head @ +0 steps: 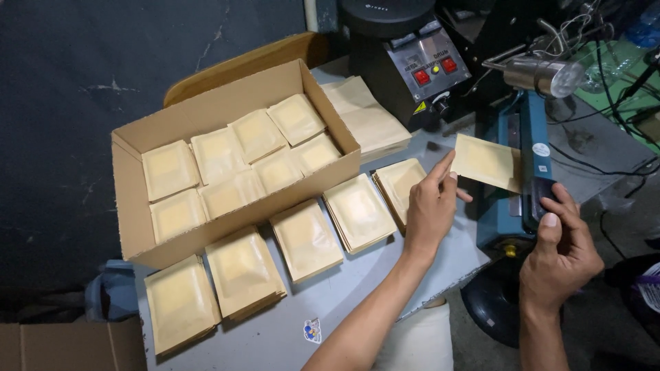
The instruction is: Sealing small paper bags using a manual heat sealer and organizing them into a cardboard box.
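One tan flat pouch (487,163) | left hand (430,209) fingers pinch its edge | right hand (560,240) grips sealer handle (538,199)

- The cardboard box (227,165) sits on the desk (289,330) at its far left, with flat pouches (237,158) lying inside it in two rows.
- Stacks of pouches (302,237) lie in a row on the desk just in front of the box, running from near left to far right.
- A further pile of pouches (368,117) lies behind the box's right end.
- The heat sealer (519,172) stands at the desk's right edge, with one pouch (485,161) lying across it.
- A dark machine (405,55) stands behind the pile.
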